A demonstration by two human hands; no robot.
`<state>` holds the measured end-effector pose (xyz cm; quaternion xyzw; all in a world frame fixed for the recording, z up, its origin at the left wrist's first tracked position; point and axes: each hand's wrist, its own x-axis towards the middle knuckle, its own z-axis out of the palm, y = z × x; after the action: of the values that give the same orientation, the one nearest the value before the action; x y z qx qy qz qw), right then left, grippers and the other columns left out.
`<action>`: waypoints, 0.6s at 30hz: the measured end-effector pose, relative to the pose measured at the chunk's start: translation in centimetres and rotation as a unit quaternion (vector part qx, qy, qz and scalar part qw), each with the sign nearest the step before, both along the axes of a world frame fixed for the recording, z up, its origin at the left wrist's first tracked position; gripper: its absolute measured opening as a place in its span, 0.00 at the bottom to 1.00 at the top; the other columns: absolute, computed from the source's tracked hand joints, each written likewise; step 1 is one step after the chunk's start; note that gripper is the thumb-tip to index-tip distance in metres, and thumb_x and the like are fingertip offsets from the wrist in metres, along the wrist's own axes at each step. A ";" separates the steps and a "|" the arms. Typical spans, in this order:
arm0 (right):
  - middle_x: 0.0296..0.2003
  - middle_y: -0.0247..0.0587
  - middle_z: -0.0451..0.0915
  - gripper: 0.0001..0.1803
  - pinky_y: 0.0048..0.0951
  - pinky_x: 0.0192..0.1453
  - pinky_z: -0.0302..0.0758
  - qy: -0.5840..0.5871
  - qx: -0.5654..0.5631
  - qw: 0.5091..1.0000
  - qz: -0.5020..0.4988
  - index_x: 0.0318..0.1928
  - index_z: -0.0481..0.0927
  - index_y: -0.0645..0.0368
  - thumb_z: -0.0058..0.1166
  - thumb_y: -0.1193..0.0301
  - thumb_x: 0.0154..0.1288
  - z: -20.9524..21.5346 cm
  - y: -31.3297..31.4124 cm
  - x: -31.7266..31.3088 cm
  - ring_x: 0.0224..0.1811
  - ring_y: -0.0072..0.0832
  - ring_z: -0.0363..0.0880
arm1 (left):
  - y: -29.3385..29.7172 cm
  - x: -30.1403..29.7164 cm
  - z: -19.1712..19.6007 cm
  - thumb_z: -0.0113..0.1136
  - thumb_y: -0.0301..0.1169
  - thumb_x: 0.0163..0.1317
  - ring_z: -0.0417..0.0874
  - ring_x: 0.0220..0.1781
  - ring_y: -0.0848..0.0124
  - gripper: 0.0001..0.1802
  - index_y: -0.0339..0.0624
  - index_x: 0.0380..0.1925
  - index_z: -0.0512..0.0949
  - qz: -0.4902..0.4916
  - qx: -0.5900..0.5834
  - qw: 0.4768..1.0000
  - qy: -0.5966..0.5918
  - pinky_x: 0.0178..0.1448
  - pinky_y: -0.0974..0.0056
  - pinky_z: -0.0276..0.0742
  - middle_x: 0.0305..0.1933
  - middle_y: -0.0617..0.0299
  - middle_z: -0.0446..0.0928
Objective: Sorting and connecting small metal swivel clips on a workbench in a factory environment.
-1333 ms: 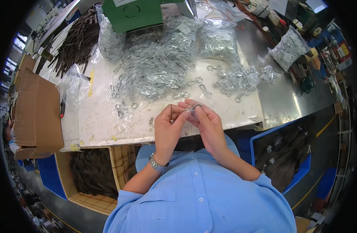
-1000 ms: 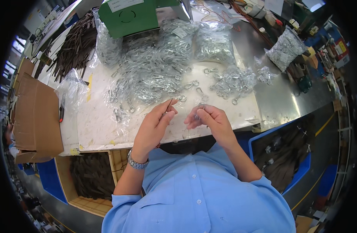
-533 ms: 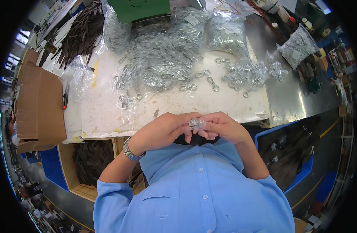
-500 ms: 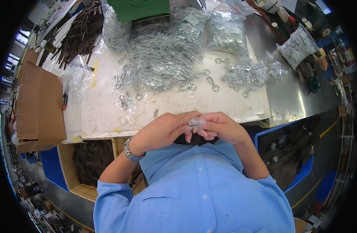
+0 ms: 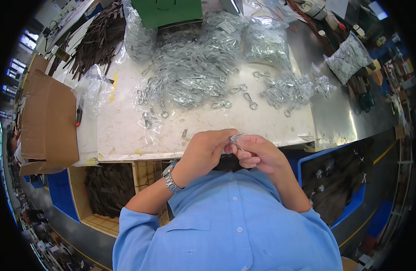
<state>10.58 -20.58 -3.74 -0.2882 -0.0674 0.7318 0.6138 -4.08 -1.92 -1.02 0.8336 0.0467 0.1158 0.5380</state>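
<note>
My left hand (image 5: 207,149) and my right hand (image 5: 257,153) meet at the near edge of the white worktop (image 5: 126,135), close to my chest. Both pinch one small metal snap hook in a clear wrapper (image 5: 236,137) between their fingertips. A wristwatch (image 5: 170,177) sits on my left wrist. Farther back on the worktop lies a big heap of bagged silver snap hooks (image 5: 190,74), with loose hooks (image 5: 280,92) spread to its right.
A green box (image 5: 167,11) stands at the back. Dark straps (image 5: 97,38) lie at the back left, a cardboard box (image 5: 47,122) at the left. A bag of metal parts (image 5: 348,56) rests at the far right. Bins of dark parts (image 5: 108,189) sit under the table.
My hands reached toward the hooks on the worktop, then drew back to the table edge near my chest, closed together on a small wrapped hook.
</note>
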 end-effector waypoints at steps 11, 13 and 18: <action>0.48 0.50 0.85 0.56 0.29 0.33 0.81 -0.173 0.173 0.959 -0.142 0.70 0.70 0.72 0.57 0.28 0.70 9.6 -4.7 -0.2 0.36 0.29 0.85 | 4.4 4.6 -1.6 0.67 0.27 0.69 0.88 0.40 0.53 0.13 0.41 0.53 0.83 0.097 0.282 0.954 -0.022 0.44 0.53 0.83 0.50 0.54 0.83; 0.69 0.55 0.76 0.80 0.41 0.62 0.81 -0.152 0.222 0.962 0.044 0.85 0.52 0.69 0.67 0.20 0.50 14.2 -4.1 -3.0 0.65 0.44 0.82 | 4.3 5.3 -2.0 0.67 0.28 0.69 0.87 0.41 0.52 0.13 0.42 0.53 0.82 0.092 0.321 0.942 -0.026 0.44 0.52 0.83 0.52 0.55 0.81; 0.72 0.61 0.73 0.64 0.39 0.62 0.80 -0.088 0.381 0.919 0.043 0.82 0.62 0.67 0.76 0.38 0.59 18.8 0.0 -5.1 0.68 0.43 0.80 | 3.6 5.3 -2.5 0.66 0.27 0.67 0.87 0.40 0.50 0.13 0.42 0.51 0.80 0.064 0.403 0.911 0.067 0.42 0.50 0.83 0.48 0.54 0.79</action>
<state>5.46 -20.54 15.04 -0.0927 -0.4075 0.6483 0.6365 1.23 1.64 -3.51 0.9806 0.0857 0.1030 0.1434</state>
